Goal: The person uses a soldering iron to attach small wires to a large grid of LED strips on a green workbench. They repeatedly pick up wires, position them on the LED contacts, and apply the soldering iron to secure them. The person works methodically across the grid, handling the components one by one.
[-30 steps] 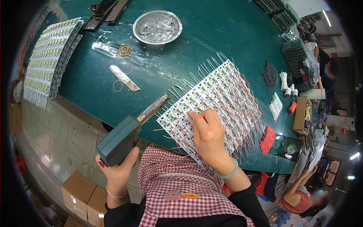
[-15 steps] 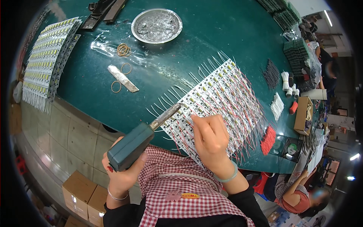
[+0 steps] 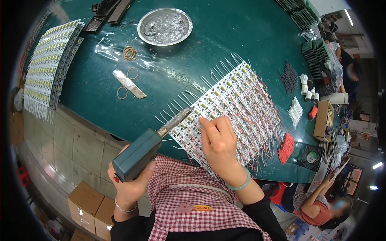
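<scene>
My left hand (image 3: 134, 185) is closed around the dark green handle of a soldering gun (image 3: 137, 156). Its metal tip reaches up to the near-left part of the white circuit board panel (image 3: 219, 93), which lies tilted on the table. Rows of yellow components cover the panel. White wires stick out along its far-left edge, and red and white wires lie across its face. Over the panel, right beside the tip, my right hand (image 3: 220, 146) is closed in a pinch. Whatever its fingertips hold is too small to make out.
Beyond the panel stands a round metal dish (image 3: 165, 27). A silvery metal strip (image 3: 129, 83) and rubber bands (image 3: 129, 53) lie left. More panels (image 3: 50, 64) lean at the far left. Bundles of red wires (image 3: 286, 148) and white wires (image 3: 295, 111) lie right, near a cardboard box (image 3: 323, 121). A co-worker (image 3: 317, 209) is at right.
My right hand has shifted slightly left and away from me, bringing its pinched fingers closer to the soldering tip. The soldering gun has moved only a little up and left.
</scene>
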